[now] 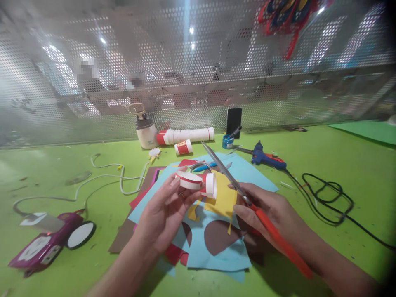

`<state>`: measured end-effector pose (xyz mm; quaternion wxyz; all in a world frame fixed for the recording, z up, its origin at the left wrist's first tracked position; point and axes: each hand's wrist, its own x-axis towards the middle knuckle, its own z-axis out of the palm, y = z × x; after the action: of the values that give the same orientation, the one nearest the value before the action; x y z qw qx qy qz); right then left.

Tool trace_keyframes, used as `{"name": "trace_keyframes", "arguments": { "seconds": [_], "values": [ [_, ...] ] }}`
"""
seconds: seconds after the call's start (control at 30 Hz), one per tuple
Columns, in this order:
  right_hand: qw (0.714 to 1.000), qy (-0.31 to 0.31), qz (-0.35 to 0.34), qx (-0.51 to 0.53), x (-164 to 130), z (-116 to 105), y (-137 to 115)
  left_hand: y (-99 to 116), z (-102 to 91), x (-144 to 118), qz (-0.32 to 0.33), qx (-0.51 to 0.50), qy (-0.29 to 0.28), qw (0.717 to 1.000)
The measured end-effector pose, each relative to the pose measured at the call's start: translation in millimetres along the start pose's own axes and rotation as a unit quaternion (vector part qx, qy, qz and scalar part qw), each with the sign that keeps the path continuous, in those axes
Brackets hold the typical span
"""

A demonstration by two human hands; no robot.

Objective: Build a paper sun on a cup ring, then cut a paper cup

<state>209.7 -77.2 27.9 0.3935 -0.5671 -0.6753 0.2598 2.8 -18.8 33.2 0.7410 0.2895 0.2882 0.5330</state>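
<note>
— Hands first: where did they sit?

— Left hand (pixel 163 214) was raised over the paper (pixel 213 247), fingers pinched narrow on a small white roll (pixel 198 182) with red bands. Right hand (pixel 266 210) was beside it, closed round the red handle of the scissors (pixel 247 198).

— Which way did the roll lie from the right hand?

— To its left and a touch higher, near but apart. Its long axis ran crosswise, left to right, with the open end facing the right hand.

— And the scissors?

— Long axis ran diagonally: handle down toward the right forearm, blades up and away to the left, passing just past the roll's right end. From this view the blades looked nearly together; I couldn't tell whether they touched the roll or lay behind it.

— So the right hand was nearer the blades, the left nearer the roll?

— Yes. A yellow piece (pixel 222 198) hung under the roll between the two hands.

— Beyond the hands?

— Biggest first: a green table (pixel 340 165); beyond the left hand, a long white tube (pixel 188 135) lying crosswise; left of the left forearm, a purple toy car (pixel 49 241); beyond the right hand, a blue glue gun (pixel 266 159) with its black cord (pixel 328 198) trailing right; a white jar (pixel 146 132); a short red-and-white roll (pixel 183 147); a small blue pot (pixel 227 141).
</note>
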Motion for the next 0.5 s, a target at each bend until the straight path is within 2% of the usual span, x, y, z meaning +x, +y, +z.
{"name": "trace_keyframes", "arguments": {
  "seconds": [0.17,0.3,0.4,0.5],
  "values": [
    [1.000,0.007,-0.008,0.017,2,3,7,-2,4.6,-6,0.067,0.080,-0.017,0.994],
    [0.999,-0.001,-0.030,-0.017,1,5,9,-5,9.2,-8,0.104,0.138,0.004,0.985],
    [0.999,0.003,-0.030,-0.034,-1,5,5,-8,10.7,-8,0.115,0.138,0.022,0.984],
    [0.999,-0.004,-0.017,-0.030,-1,6,2,-11,11.1,-8,0.105,0.118,0.016,0.987]
  ]
}}
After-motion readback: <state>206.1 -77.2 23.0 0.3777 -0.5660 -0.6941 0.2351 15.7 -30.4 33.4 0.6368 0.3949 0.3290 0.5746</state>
